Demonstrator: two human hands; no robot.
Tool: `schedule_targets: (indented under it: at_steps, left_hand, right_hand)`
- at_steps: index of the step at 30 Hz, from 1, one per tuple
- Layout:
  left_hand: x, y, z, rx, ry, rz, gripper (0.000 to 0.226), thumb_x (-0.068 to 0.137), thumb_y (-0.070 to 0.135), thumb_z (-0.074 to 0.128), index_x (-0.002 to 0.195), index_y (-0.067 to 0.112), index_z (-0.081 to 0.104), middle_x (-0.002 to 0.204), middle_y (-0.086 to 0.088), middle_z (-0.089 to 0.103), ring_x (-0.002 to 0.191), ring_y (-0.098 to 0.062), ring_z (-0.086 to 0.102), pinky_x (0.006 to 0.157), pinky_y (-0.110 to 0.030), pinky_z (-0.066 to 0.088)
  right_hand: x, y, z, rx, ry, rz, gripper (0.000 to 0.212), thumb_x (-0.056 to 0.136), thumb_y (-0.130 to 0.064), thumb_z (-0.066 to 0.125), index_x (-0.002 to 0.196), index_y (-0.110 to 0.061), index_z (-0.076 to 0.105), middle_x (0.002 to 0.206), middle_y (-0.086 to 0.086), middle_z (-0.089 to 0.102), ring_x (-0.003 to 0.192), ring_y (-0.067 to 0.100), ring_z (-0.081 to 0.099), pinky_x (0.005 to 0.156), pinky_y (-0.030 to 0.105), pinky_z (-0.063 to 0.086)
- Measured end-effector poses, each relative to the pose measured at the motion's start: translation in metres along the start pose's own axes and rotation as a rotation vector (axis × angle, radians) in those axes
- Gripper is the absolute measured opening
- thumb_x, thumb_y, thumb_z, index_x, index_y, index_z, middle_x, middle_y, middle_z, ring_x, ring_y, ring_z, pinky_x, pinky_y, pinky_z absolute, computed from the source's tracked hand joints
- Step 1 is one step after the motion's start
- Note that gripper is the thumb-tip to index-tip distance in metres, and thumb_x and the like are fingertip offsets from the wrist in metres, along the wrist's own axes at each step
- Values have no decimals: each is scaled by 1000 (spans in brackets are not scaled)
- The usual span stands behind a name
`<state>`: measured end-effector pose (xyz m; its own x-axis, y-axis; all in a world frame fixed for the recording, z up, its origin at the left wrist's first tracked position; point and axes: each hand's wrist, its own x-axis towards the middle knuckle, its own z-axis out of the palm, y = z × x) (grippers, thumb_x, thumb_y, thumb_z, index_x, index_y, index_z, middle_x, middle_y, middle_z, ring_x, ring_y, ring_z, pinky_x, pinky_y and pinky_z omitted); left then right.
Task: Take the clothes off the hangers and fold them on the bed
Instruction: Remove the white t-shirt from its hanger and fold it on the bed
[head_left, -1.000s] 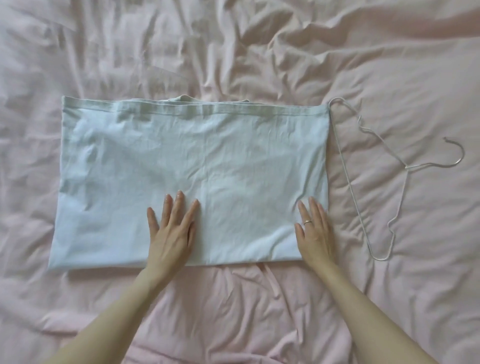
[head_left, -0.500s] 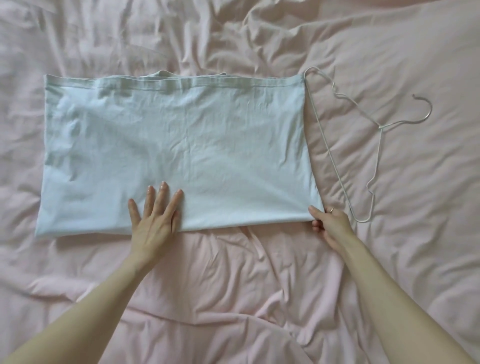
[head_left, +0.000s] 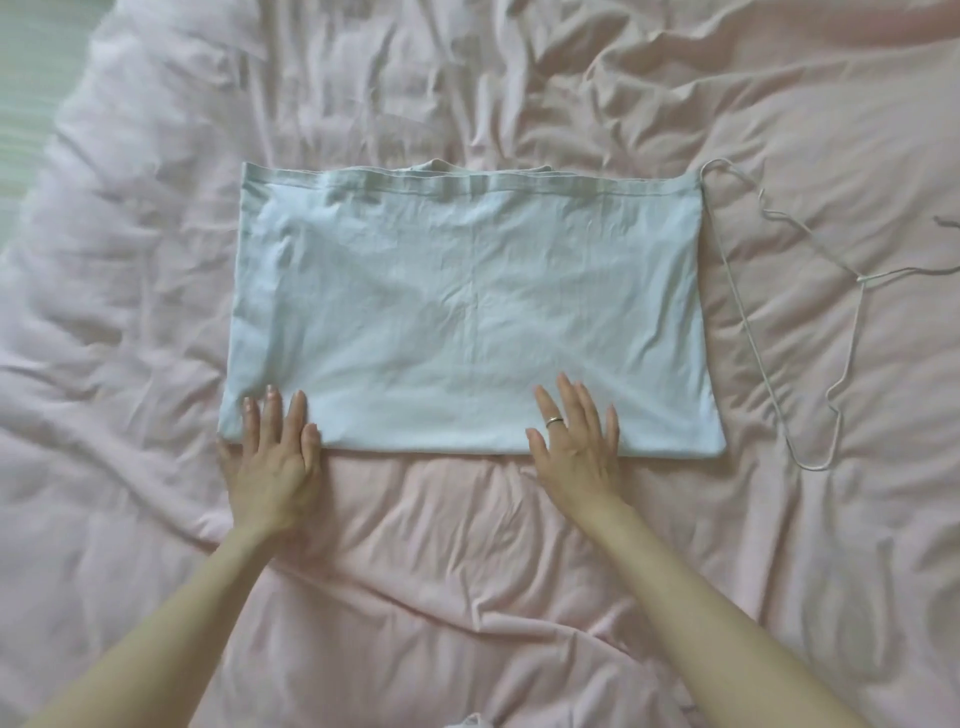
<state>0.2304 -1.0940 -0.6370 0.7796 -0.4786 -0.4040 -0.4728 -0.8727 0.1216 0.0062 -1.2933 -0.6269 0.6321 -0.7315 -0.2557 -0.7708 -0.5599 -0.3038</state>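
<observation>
A pale blue garment (head_left: 467, 312) lies folded into a wide rectangle on the pink bed cover (head_left: 467, 545), its hem along the far edge. My left hand (head_left: 272, 452) lies flat with straight fingers over the garment's near left corner. My right hand (head_left: 574, 447), a ring on one finger, lies flat with spread fingers on the near edge, right of the middle. A thin white wire hanger (head_left: 779, 322) lies bare on the cover just right of the garment, its hook running off the frame's right side.
The pink cover is rumpled all round, with deep creases at the back and front. A strip of pale green surface (head_left: 21, 104) shows past the bed's left edge. A bit of white fabric (head_left: 467, 721) peeks in at the bottom edge.
My left hand has slid left along the near edge to the left corner. My right hand has let go of the near right corner and now lies flat further left.
</observation>
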Motion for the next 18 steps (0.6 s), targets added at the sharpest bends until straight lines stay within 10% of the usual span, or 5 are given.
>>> schedule_targets:
  at_steps: [6, 11, 18]
  left_hand:
    - [6, -44, -14, -330, 222, -265, 45, 94, 30, 48, 129, 2, 50, 130, -26, 49, 121, -39, 43, 102, -48, 33]
    - [11, -32, -29, -1176, 22, -638, 44, 89, 42, 59, 100, 0, 60, 82, -14, 63, 60, -18, 54, 49, -26, 49]
    - [29, -12, -48, -1747, -139, -831, 18, 93, 23, 56, 107, 12, 52, 76, -3, 53, 74, -15, 57, 82, -35, 50]
  right_hand:
    - [-1, -66, 34, -82, -327, -124, 80, 76, -55, -3, 150, -30, 17, 159, -2, 0, 146, 20, -3, 112, 57, -3]
    - [4, -64, 37, -136, -433, -96, 57, 98, -49, 25, 150, -34, 5, 158, -5, -14, 145, 17, -15, 112, 55, -7]
    - [21, -67, 20, 259, -489, 74, 47, 99, -43, 35, 143, -27, 37, 158, -10, 6, 146, 9, -3, 114, 48, -7]
